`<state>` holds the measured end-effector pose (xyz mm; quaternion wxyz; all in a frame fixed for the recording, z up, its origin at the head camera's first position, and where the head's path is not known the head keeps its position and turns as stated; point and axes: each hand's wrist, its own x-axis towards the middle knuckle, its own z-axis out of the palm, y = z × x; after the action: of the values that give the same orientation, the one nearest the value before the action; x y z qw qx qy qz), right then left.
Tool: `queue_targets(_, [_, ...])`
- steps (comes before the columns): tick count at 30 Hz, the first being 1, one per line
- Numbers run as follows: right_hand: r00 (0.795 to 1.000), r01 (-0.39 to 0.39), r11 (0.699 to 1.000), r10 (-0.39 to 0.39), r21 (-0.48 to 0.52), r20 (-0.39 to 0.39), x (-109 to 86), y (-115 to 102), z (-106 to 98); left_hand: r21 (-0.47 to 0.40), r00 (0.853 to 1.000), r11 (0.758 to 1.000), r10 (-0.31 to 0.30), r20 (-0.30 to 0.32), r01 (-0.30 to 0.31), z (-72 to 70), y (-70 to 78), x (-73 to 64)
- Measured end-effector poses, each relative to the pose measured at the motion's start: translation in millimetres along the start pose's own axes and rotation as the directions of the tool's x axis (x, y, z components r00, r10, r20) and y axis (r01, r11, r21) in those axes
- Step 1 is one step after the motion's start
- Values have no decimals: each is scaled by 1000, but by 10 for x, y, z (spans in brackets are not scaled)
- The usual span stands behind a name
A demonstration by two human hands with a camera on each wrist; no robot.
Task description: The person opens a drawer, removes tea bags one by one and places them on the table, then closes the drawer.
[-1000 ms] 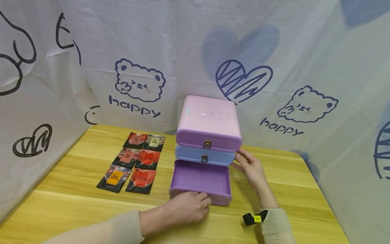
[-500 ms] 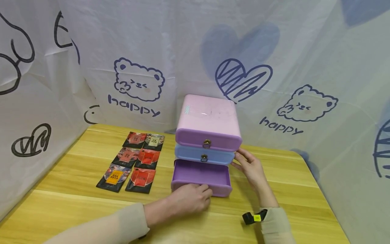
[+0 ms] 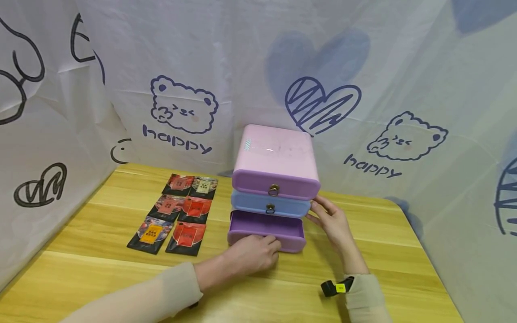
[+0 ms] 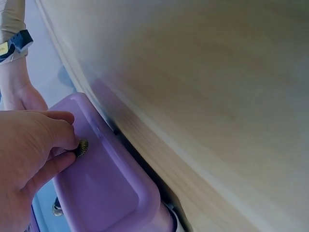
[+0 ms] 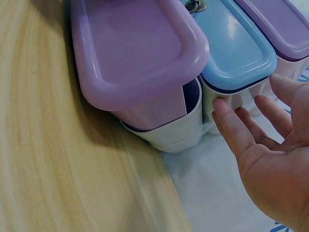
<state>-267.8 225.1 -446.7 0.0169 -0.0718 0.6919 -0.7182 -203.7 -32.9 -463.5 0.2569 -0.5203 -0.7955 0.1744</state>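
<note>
A small three-tier drawer cabinet (image 3: 278, 150) with a pink top stands at the back of the table. Its bottom purple drawer (image 3: 292, 242) sticks partway out, with nothing visible in the part that shows. At that drawer's front, my left hand (image 3: 252, 255) pinches the round metal pull (image 4: 82, 148) between thumb and fingers. My right hand (image 3: 333, 224) rests its fingertips against the cabinet's right side, beside the closed blue middle drawer (image 3: 252, 202). In the right wrist view its fingers (image 5: 231, 123) are extended along the cabinet wall. The top purple drawer (image 3: 250, 181) is closed.
Several black-and-red packets, such as a packet with an orange label (image 3: 150, 235), lie in rows left of the cabinet. A white cloth (image 3: 242, 58) with drawn bears and hearts hangs behind the wooden table (image 3: 291, 296). A black wrist strap (image 3: 337, 287) is on the right wrist.
The bottom drawer has slid inward, away from the viewer, with my left hand moving along at its front. My right hand has stayed at the cabinet's side.
</note>
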Motion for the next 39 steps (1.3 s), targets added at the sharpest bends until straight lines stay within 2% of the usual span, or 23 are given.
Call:
queue_targets(7, [1000, -6, 1000, 6, 1, -5, 5, -8, 7, -9, 1000, 1000, -26, -1, 26, 53, -66, 33])
queue_targets(15, [1000, -15, 1000, 15, -7, -6, 10, -22, 10, 27, 1000, 999, -25, 19, 24, 107, -153, 91])
queue_targets(22, [1000, -7, 1000, 7, -1, -14, 8, -16, 9, 21, 998, 998, -54, 38, 53, 174, -212, 138])
queue_targets(28, [1000, -6, 1000, 5, -19, -4, 1, -15, 11, 43, 998, 997, -63, 31, 61, 221, -249, 151])
queue_targets(39, [1000, -16, 1000, 16, -21, -10, 9, -17, 9, 5, 995, 995, -95, 43, 95, 252, -292, 174])
